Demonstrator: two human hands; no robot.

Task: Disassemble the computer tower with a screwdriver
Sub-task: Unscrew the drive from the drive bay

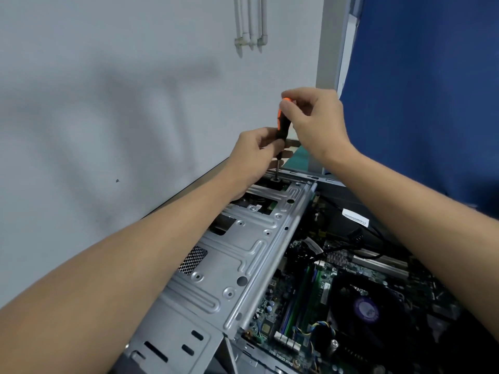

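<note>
Nearest, the computer tower (172,344) lies on its side with the side panel off and the interior exposed. Its left edge runs close along the white wall (108,103).

A grey stamped-metal drive cage (243,255) with ribs, screw holes and a mesh patch covers the left half. To its right lies the green motherboard (302,300) with memory slots, coloured leads and white connectors. A black cooler fan (366,310) with a purple hub label sits beside them. Black cables cross the far interior.

Both forearms reach over the open case to its far rim. There a screwdriver (282,125) with a black and orange handle stands nearly upright, its tip seated at a screw point on the rim.

The left hand (256,152) pinches the lower end of the handle. The right hand (313,117) pinches the orange top with curled fingertips.

Beyond the rim a strip of green surface (299,157) shows. A blue partition (418,103) stands close on the right, so side room is tight; the space above the case is open. White pipes (251,22) hang high on the wall.
</note>
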